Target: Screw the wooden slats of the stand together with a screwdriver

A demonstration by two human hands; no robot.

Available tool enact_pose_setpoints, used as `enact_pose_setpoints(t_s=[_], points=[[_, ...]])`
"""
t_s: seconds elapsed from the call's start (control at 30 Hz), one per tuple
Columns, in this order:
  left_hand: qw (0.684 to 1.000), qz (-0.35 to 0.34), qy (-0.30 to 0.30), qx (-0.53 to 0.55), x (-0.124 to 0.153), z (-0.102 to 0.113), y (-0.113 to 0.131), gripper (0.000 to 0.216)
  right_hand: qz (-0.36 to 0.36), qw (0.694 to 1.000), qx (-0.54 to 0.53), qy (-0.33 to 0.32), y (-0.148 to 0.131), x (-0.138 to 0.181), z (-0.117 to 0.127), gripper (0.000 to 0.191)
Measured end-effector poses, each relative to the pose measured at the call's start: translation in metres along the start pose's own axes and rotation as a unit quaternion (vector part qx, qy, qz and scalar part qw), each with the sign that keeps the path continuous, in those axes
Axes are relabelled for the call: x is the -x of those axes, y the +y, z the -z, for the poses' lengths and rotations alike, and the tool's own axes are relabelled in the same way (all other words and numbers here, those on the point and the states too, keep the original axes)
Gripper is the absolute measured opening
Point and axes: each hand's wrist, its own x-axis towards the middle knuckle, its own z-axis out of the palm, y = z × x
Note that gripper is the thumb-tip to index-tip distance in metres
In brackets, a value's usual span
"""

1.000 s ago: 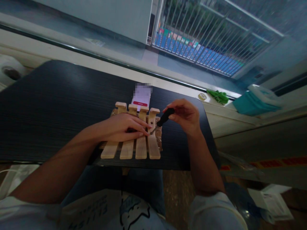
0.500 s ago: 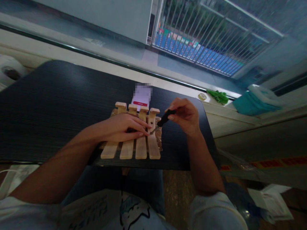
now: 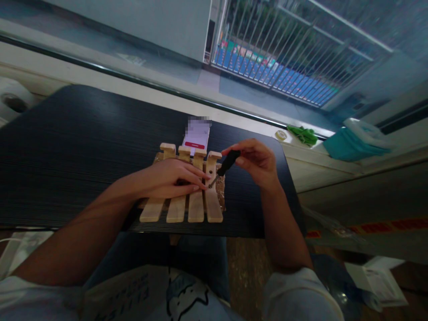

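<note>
Several pale wooden slats with raised, hooked far ends lie side by side on the black table. My left hand (image 3: pixel 177 177) rests flat across them, fingers stretched toward the rightmost slat (image 3: pixel 214 207). In my right hand (image 3: pixel 256 160) is a black-handled screwdriver (image 3: pixel 228 162), held by the handle between thumb and fingers. Its shaft slants down to the left, and the tip meets the rightmost slat near a left fingertip. A dark round hole shows in that slat just above the tip. Brown wrapped material (image 3: pixel 220 191) lies partly hidden beneath the slats.
A phone (image 3: pixel 197 133) with a lit screen lies behind the slats on the black table (image 3: pixel 83 129). On the sill at right are a roll of tape (image 3: pixel 281 135), a green cloth (image 3: pixel 302 134) and a teal container (image 3: pixel 347 142). A white roll (image 3: pixel 15 100) stands at far left.
My right hand has shifted slightly left and its fingers have turned around the screwdriver handle. The tip stays on the rightmost slat. My left hand keeps its place.
</note>
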Motion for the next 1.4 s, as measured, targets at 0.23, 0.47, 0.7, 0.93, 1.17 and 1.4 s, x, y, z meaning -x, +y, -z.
enact_pose_setpoints(t_s=[0.23,0.47,0.7,0.93,1.17,1.4], points=[[1.000,0.006,-0.004,-0.008,0.0008,0.0006,0.0002,0.026,-0.015,1.000,0.024,0.005,0.0003,0.0000,0.0018,0.025],[1.000,0.008,0.000,-0.003,-0.0003,-0.0006,0.0001,0.026,-0.024,0.997,0.063,0.037,0.0033,-0.0034,0.0015,0.031],[1.000,-0.005,0.008,-0.007,-0.0004,-0.0002,-0.0005,0.025,-0.023,0.998,0.054,0.037,0.0024,-0.0055,-0.0005,0.036],[1.000,-0.003,0.005,-0.002,-0.0001,-0.0007,-0.0009,0.025,-0.006,0.997,0.054,0.050,0.0017,-0.0070,-0.0036,0.039],[1.000,0.003,0.002,-0.008,-0.0002,-0.0005,-0.0007,0.026,0.056,0.994,0.053,0.074,0.0070,-0.0073,-0.0048,0.031],[1.000,-0.002,-0.001,-0.005,-0.0005,-0.0002,-0.0010,0.026,0.030,0.996,0.071,0.036,0.0035,-0.0031,-0.0004,0.029]])
